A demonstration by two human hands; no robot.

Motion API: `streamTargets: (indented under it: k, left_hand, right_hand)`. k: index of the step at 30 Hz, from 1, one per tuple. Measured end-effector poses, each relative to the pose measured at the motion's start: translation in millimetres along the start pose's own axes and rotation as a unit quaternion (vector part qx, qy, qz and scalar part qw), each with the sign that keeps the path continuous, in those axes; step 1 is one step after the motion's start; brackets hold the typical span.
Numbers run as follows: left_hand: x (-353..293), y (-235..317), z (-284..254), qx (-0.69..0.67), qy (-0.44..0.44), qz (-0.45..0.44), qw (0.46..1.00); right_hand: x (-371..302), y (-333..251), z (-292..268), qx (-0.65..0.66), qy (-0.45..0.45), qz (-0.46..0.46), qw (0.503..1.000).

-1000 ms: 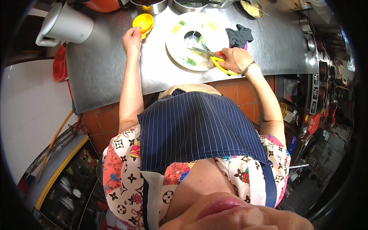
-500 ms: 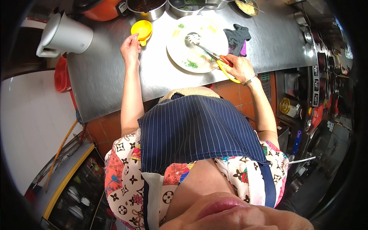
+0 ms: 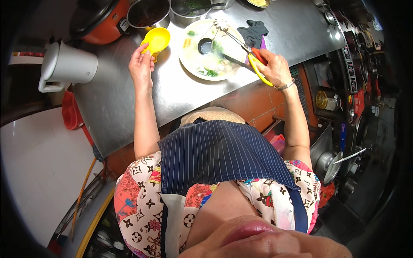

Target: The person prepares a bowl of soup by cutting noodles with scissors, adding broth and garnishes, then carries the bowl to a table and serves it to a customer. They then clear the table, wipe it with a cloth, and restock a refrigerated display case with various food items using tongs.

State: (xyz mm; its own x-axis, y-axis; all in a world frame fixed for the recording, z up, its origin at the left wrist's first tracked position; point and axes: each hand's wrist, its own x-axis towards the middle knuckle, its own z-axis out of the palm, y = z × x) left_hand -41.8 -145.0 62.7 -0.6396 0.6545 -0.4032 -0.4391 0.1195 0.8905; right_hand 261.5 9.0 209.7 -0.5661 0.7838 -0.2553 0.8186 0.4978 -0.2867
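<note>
In my left hand is a small yellow bowl, pinched at its near edge over the table. My right hand is closed round the red and yellow handles of a pair of kitchen scissors. Their blades stand apart above a large pale round plate. A whitish piece of food is at the tip of the upper blade, over the plate's far rim. Green bits and other pale food lie round the plate, with a small dark round dish or hollow in its middle.
A dark cloth lies right of the plate. Metal pots and an orange cooker stand behind; a grey-white jug is at the left. The steel table's front edge runs before me. Cooking equipment lines the right.
My right hand has lifted the scissors' tip with the whitish food from the plate's middle toward its far rim, and the blades have spread. My left hand has tilted the yellow bowl.
</note>
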Motion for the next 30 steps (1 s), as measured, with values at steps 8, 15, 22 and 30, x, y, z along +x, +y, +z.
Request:
streamTargets:
  k: [8, 15, 22, 30]
  left_hand:
    - [-49, 44, 40, 0.006, -0.05, -0.025, 0.998]
    - [-47, 36, 30, 0.018, -0.09, -0.028, 0.995]
    - [-49, 46, 55, 0.003, -0.102, -0.006, 0.995]
    - [-81, 76, 83, 0.009, -0.139, 0.01, 0.99]
  right_hand:
    - [-15, -26, -64, 0.022, 0.08, -0.063, 0.995]
    - [3, -64, -74, 0.0, 0.145, -0.141, 0.979]
    - [3, -71, -86, -0.009, 0.142, -0.201, 0.969]
    - [-13, -47, -51, -0.12, 0.031, -0.165, 0.979]
